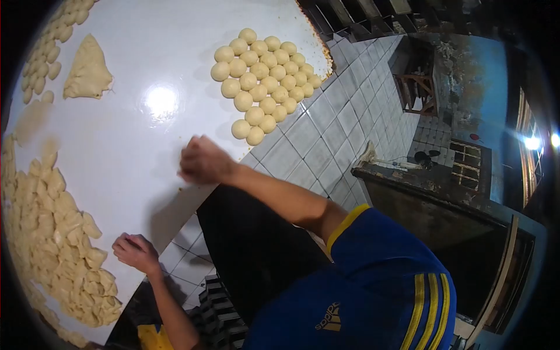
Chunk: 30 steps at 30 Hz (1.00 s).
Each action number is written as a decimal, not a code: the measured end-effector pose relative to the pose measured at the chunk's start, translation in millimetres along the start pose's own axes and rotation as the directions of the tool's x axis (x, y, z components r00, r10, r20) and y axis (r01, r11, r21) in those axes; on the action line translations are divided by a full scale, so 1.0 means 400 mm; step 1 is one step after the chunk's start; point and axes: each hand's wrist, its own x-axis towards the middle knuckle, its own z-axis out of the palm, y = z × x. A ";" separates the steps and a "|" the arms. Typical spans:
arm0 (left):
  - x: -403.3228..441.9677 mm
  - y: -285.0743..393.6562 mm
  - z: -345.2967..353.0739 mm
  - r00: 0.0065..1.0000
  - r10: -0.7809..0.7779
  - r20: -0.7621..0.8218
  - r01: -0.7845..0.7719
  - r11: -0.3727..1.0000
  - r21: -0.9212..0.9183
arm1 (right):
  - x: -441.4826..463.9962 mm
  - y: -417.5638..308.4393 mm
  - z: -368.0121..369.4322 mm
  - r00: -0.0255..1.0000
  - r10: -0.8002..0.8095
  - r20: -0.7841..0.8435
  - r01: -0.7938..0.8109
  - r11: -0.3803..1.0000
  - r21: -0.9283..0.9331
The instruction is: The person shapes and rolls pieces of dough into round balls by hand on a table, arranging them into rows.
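My right hand [205, 161] is curled low over the white table [169, 140], close to its near edge and slightly blurred. Its palm side is hidden, so whatever it may cover does not show. To the left, my left hand [136, 252] is also closed, fingers bent down at the table edge; nothing can be made out inside it. Beside that hand lies a big heap of cut dough pieces [64, 239]. Beyond my right hand, smooth round dough balls [259, 73] sit close together in a group.
A larger flat lump of dough [87, 70] rests at the far side, near many small dough pieces [44, 64]. Light flour dust [35, 119] marks the table. Grey floor tiles [318, 134] lie past the edge, and dark slatted racks [219, 312] stand below.
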 end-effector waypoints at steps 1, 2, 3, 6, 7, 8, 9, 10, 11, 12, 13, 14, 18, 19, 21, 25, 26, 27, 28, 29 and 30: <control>0.003 0.001 0.003 1.000 0.006 -0.019 -0.006 1.000 -0.001 | 0.019 0.037 -0.021 0.998 0.021 0.067 -0.017 0.998 -0.058; -0.003 0.003 0.002 0.999 0.013 -0.030 -0.013 1.000 -0.003 | 0.043 0.049 -0.009 0.997 0.021 0.071 -0.017 0.998 -0.059; -0.007 0.007 -0.005 1.000 0.011 -0.026 -0.011 1.000 -0.002 | 0.092 0.044 0.020 1.000 0.031 0.004 -0.031 0.995 -0.092; 0.002 0.016 -0.012 1.000 0.010 -0.023 -0.011 1.000 -0.008 | 0.119 -0.035 0.084 0.998 0.051 -0.043 -0.055 0.994 -0.090; 0.001 0.006 -0.001 0.999 0.041 -0.028 -0.041 0.999 -0.002 | 0.084 -0.066 0.080 0.999 0.051 -0.009 -0.052 0.998 -0.035; -0.003 -0.009 0.005 0.997 0.066 -0.030 -0.066 0.998 0.013 | 0.048 -0.083 0.076 0.998 0.047 0.028 -0.048 0.998 0.031; -0.003 -0.004 0.004 0.999 0.043 -0.019 -0.042 0.999 0.008 | -0.011 -0.045 0.079 0.996 -0.049 0.069 0.047 0.998 0.031; -0.009 -0.011 0.012 0.999 0.031 -0.030 -0.032 0.999 -0.006 | -0.050 0.009 0.072 0.983 -0.148 0.107 0.145 0.989 0.039; -0.007 -0.007 0.010 0.999 0.036 -0.035 -0.036 0.999 0.000 | -0.041 0.046 0.040 0.982 -0.083 0.168 0.089 0.996 -0.030; -0.003 -0.004 0.010 0.998 0.034 -0.055 -0.034 0.999 -0.007 | -0.016 0.087 0.023 0.973 -0.020 0.228 0.044 0.994 -0.102; 0.000 0.006 0.002 0.998 0.023 -0.053 -0.024 0.999 -0.022 | 0.044 0.097 0.017 0.990 -0.035 0.138 0.060 0.982 -0.179; 0.001 0.018 -0.012 1.000 -0.003 -0.011 0.002 0.999 -0.041 | 0.094 0.078 0.008 0.998 -0.041 0.051 0.053 0.963 -0.266; 0.003 0.039 -0.020 1.000 -0.017 -0.013 0.017 1.000 -0.010 | 0.125 -0.021 0.064 0.998 0.026 0.053 -0.022 0.997 -0.073; 0.006 0.040 -0.018 1.000 -0.026 -0.019 0.025 0.999 -0.025 | 0.074 -0.041 0.056 0.995 0.011 0.095 -0.011 1.000 0.000; 0.010 0.044 -0.019 1.000 -0.027 -0.017 0.026 0.999 -0.022 | -0.002 -0.013 0.014 0.985 -0.013 0.169 -0.011 0.989 0.144; 0.010 0.047 -0.026 1.000 -0.013 -0.022 0.013 0.999 -0.037 | 0.100 0.065 -0.025 0.999 -0.013 0.047 0.022 0.983 -0.183; 0.008 0.051 -0.027 1.000 -0.017 -0.020 0.016 0.999 -0.035 | 0.116 0.045 0.006 0.999 -0.014 0.050 0.022 0.983 -0.180; 0.008 0.051 -0.026 1.000 -0.023 -0.012 0.023 0.999 -0.028 | 0.131 0.030 0.043 0.999 -0.025 0.024 0.028 0.990 -0.141; 0.008 0.047 -0.026 1.000 -0.026 -0.003 0.026 0.999 -0.020 | 0.142 0.019 0.060 0.999 -0.032 -0.005 0.031 0.994 -0.101; 0.009 0.043 -0.026 1.000 -0.023 -0.004 0.023 1.000 -0.017 | 0.111 -0.019 0.055 0.998 -0.005 0.063 0.009 0.998 -0.059; 0.006 0.038 -0.021 1.000 -0.023 -0.004 0.023 1.000 -0.014 | 0.081 -0.037 0.043 0.998 -0.002 0.060 0.005 0.998 -0.060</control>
